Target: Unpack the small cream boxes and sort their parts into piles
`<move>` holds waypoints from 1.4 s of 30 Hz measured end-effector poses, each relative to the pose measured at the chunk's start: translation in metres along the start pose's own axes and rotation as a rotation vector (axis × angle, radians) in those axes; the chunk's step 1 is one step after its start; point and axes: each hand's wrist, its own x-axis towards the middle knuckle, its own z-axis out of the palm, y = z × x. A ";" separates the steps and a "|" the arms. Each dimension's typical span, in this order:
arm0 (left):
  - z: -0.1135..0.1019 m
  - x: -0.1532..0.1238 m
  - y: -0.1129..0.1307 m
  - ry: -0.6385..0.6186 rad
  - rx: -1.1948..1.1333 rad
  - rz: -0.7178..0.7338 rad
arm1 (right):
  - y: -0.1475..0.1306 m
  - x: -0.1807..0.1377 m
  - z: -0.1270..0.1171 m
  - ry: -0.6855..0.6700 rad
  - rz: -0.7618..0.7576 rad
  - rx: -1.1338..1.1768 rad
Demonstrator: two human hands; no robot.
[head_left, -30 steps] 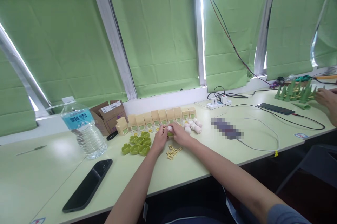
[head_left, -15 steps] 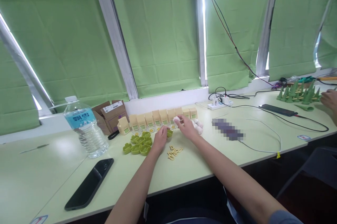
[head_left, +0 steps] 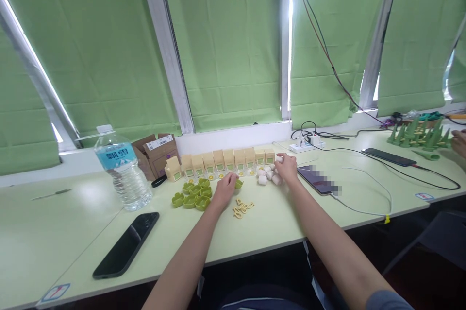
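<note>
My left hand (head_left: 224,191) is closed around a small green flower-shaped cup (head_left: 239,183), which shows past its fingers. My right hand (head_left: 287,168) pinches a small white cylindrical piece (head_left: 279,159) at its fingertips. Just below it lies a cluster of similar white pieces (head_left: 262,180). Left of my left hand, several green flower-shaped cups (head_left: 190,201) sit in a group. Yellow ring-like pieces (head_left: 240,210) lie loose in front of my hands. Behind stands a row of cream-coloured small boxes (head_left: 218,160), with small clear items with yellow centres in front.
A water bottle (head_left: 122,169), a cardboard box (head_left: 158,157) and a black phone (head_left: 126,246) are at left. At right are another phone (head_left: 316,179) on a cable, a power strip (head_left: 307,145), a dark phone (head_left: 389,156), green cones (head_left: 418,135) and another person's hand (head_left: 459,142).
My right hand has moved right, away from my left hand, to above the white pieces, a white piece still at its fingertips. My left hand stays on the green cup. The view has shifted slightly.
</note>
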 end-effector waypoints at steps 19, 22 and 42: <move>0.000 -0.001 0.000 -0.031 -0.020 0.023 | 0.009 0.004 0.000 -0.258 0.196 -0.213; 0.000 -0.002 0.001 -0.041 -0.020 0.028 | 0.009 0.002 0.001 -0.243 0.192 -0.199; -0.001 -0.002 0.001 0.051 -0.145 0.063 | -0.074 -0.082 0.033 -0.570 -0.724 0.331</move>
